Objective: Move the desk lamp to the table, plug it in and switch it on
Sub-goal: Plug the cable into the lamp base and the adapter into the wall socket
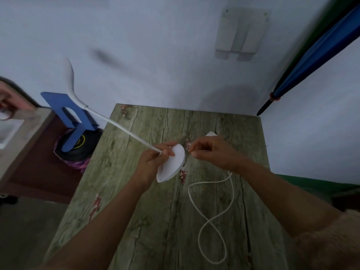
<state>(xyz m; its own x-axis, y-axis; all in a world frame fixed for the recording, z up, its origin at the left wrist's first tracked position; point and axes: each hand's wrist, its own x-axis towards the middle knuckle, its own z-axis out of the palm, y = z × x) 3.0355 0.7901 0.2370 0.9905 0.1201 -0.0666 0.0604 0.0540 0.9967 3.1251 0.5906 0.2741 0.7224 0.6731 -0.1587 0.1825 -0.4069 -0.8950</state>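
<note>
The white desk lamp is tipped on its side above the wood-grain table. Its round base stands on edge, its thin stem slants up to the left, and its curved head hangs past the table's left edge. My left hand grips the stem where it meets the base. My right hand pinches the end of the white cable right beside the base's rim. The cable loops over the table toward me. A white plug peeks out behind my right hand.
A blue cut-out stand and a dark round object sit on the floor left of the table. A folded blue umbrella leans in the right corner. A white holder is fixed to the wall. Another person's hand shows at far left.
</note>
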